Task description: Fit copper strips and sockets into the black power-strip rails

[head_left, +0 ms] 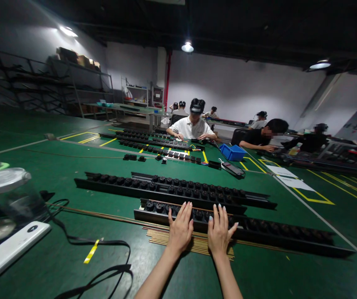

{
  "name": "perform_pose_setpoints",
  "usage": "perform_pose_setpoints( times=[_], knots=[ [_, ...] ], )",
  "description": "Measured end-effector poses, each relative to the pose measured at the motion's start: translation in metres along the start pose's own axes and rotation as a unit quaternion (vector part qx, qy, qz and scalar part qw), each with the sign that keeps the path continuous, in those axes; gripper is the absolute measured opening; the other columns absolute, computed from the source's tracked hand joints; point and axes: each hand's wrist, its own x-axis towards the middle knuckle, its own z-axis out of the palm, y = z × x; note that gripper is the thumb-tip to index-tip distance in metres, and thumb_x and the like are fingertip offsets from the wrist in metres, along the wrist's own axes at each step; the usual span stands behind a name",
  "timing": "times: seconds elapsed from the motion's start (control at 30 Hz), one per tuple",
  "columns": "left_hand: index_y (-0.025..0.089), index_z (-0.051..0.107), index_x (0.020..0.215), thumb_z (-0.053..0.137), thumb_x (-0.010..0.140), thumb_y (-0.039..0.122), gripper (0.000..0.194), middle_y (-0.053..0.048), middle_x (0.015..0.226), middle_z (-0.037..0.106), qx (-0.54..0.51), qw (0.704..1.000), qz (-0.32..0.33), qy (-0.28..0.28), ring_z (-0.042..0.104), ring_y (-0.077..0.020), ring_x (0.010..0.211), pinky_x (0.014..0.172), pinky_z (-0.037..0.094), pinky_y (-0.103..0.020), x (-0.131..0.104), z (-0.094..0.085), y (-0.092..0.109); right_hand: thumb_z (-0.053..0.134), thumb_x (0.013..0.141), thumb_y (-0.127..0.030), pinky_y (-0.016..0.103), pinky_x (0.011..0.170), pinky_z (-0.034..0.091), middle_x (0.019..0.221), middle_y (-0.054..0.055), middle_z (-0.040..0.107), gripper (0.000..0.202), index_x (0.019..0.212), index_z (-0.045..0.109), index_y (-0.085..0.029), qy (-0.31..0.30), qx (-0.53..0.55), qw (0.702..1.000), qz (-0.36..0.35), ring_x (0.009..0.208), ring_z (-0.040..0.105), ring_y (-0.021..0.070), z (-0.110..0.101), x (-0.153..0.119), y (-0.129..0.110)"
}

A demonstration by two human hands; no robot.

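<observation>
Long black rail (pixel 259 236); 1 row dark round parts (pixel 198 214)

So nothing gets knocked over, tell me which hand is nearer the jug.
Left. The left hand is at the nearest rail, right of the jug; the right hand is at the same rail, farther right.

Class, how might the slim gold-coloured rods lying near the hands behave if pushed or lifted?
The gold-coloured rods would probably shift or roll apart when pushed: they lie loosely side by side. They seem fairly stiff, lying straight. Each looks slender, so probably light.
</observation>
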Motion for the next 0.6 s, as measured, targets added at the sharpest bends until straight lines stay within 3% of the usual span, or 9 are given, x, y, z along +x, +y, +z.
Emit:
perform_pose_setpoints(
  times=[0.2, 0.37, 0.6],
  knots=[
    [0.022, 0.021, 0.146, 0.033, 0.091, 0.016, 0.057, -0.005, 0.138, 0.049, 0.003, 1.0, 0.0, 0.002, 0.04, -0.0148, 0.131, 0.113, -0.012, -0.043, 0.0, 0.0, 0.0, 0.018, 0.096, -0.035, 0.062, 0.107, 0.004, 0.135, 0.013, 0.05, 0.05, 0.134, 0.046, -0.019, 0.009, 0.011, 1.0, 0.022, 0.127, 0.041, 0.0245, 0.005, 0.0, 0.011],
    [0.021, 0.02, 0.146, 0.032, 0.091, 0.016, 0.056, -0.006, 0.139, 0.049, 0.002, 1.0, 0.0, 0.004, 0.039, -0.0148, 0.131, 0.113, -0.013, -0.043, 0.0, 0.0, 0.001, 0.018, 0.096, -0.038, 0.062, 0.107, 0.004, 0.139, 0.014, 0.046, 0.052, 0.138, 0.04, -0.018, 0.04, 0.012, 0.998, 0.055, 0.13, 0.038, 0.0258, 0.003, 0.003, 0.016],
    [0.023, 0.019, 0.146, 0.033, 0.091, 0.016, 0.057, -0.005, 0.139, 0.048, 0.004, 1.0, -0.001, 0.003, 0.039, -0.0149, 0.132, 0.113, -0.012, -0.044, 0.0, 0.001, 0.001, 0.021, 0.096, -0.036, 0.057, 0.108, 0.012, 0.131, 0.012, 0.053, 0.049, 0.134, 0.046, -0.019, 0.044, 0.028, 0.996, 0.076, 0.118, 0.049, 0.0236, 0.004, 0.006, 0.028]
  ],
)
